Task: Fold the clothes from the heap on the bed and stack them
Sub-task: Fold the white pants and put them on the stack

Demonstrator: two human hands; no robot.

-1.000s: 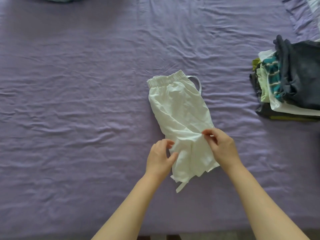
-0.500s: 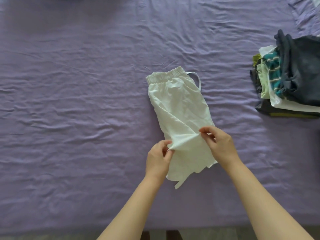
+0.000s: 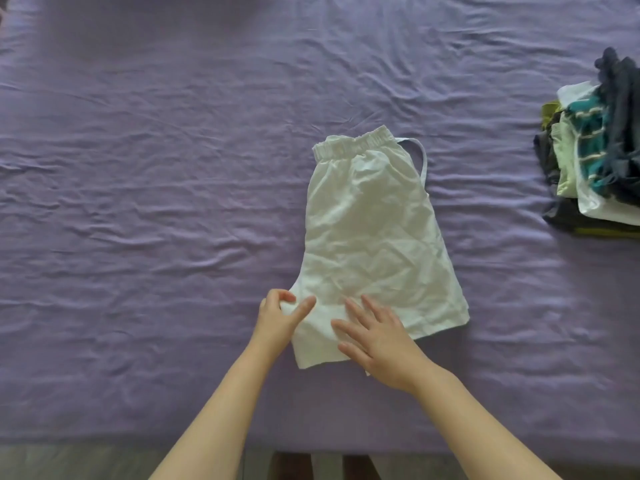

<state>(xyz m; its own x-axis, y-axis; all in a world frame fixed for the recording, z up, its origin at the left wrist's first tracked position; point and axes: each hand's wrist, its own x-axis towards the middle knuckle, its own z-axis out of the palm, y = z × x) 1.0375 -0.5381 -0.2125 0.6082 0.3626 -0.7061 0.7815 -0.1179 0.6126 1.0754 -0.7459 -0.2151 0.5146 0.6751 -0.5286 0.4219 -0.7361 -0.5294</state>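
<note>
Purple and wrinkly, the bed sheet (image 3: 138, 202) fills almost the whole view. White shorts (image 3: 374, 237) lie flat in the middle of it, with the stretchy waistband (image 3: 353, 147) at the far end and a thin white string (image 3: 420, 157) looping out by the right corner. Far off at the right edge sits a stack of clothes (image 3: 595, 161) with dark, white, green and stripy pieces. The right hand (image 3: 377, 337) lies flat on the near part of the shorts, its fingers straight and spread apart. The left hand (image 3: 280, 317) is at the near left corner of the shorts, pinching the cloth there between thumb and curled fingers.
</note>
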